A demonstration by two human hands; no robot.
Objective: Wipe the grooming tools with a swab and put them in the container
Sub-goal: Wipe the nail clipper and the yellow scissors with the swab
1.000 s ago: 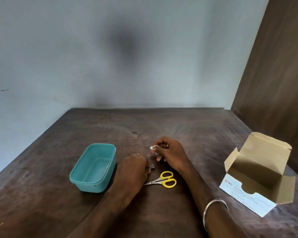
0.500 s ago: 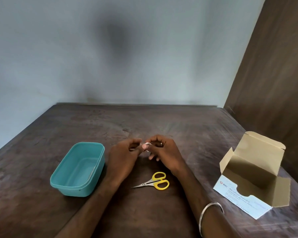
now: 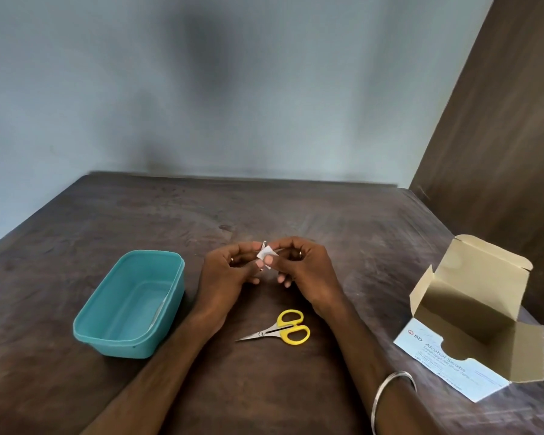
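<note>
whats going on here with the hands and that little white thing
A person is wiping a small metal tool with a white swab. The left hand holds the tool while the right hand pinches the swab against it, above the table. Yellow scissors lie on the table, not yet in the teal container. An open swab box sits to the right.

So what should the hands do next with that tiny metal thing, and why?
Probably rub the white swab along the small metal tool a bit more. The right hand pinches the swab against the tool, which the left hand holds, above the table, so wiping looks under way. Dropping it into the teal container likely comes after. The yellow scissors lie untouched.
</note>
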